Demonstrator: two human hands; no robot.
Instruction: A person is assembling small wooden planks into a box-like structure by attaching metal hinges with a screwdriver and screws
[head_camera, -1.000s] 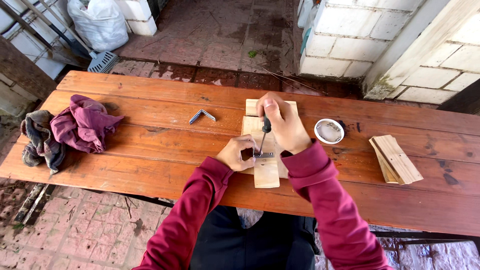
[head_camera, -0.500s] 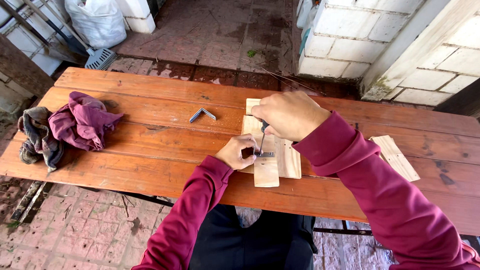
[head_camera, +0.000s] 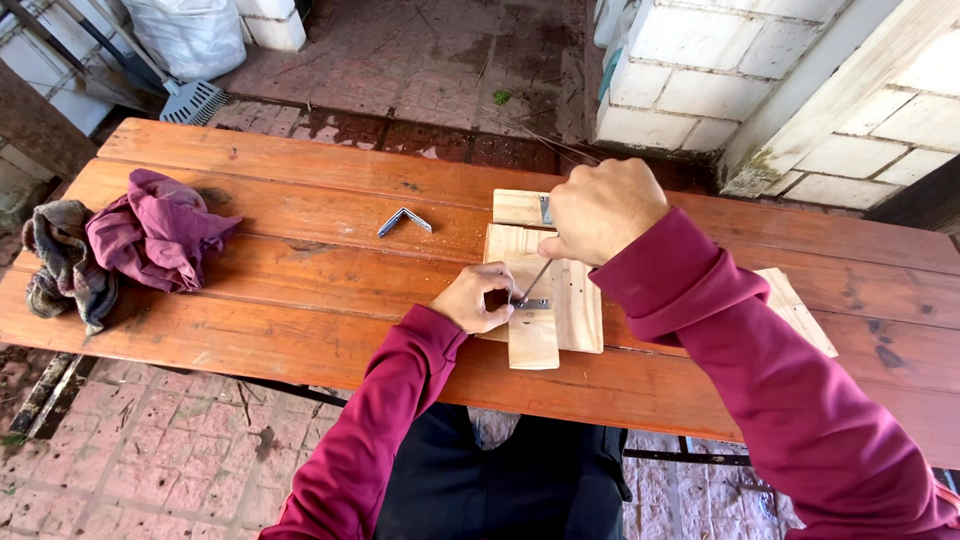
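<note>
My right hand (head_camera: 598, 210) is closed around a screwdriver (head_camera: 535, 280) whose metal shaft slants down to a small metal bracket (head_camera: 533, 303). The bracket lies on pale wooden pieces (head_camera: 560, 300) stacked on the orange-brown table (head_camera: 300, 260). My left hand (head_camera: 478, 298) pinches the bracket at its left end and rests on the wood. Both arms wear dark red sleeves. A second metal fitting (head_camera: 546, 209) shows on the far wooden piece, next to my right hand.
A loose metal corner bracket (head_camera: 404, 220) lies left of the wood. Crumpled purple cloth (head_camera: 155, 230) and a brown-grey rag (head_camera: 62, 258) sit at the table's left end. More pale wood slats (head_camera: 795, 308) lie to the right, half hidden by my right arm. White block walls stand behind.
My right hand has lifted and turned over the screwdriver, its arm swinging in from the right and covering the round white object and part of the slats. The left hand stays put.
</note>
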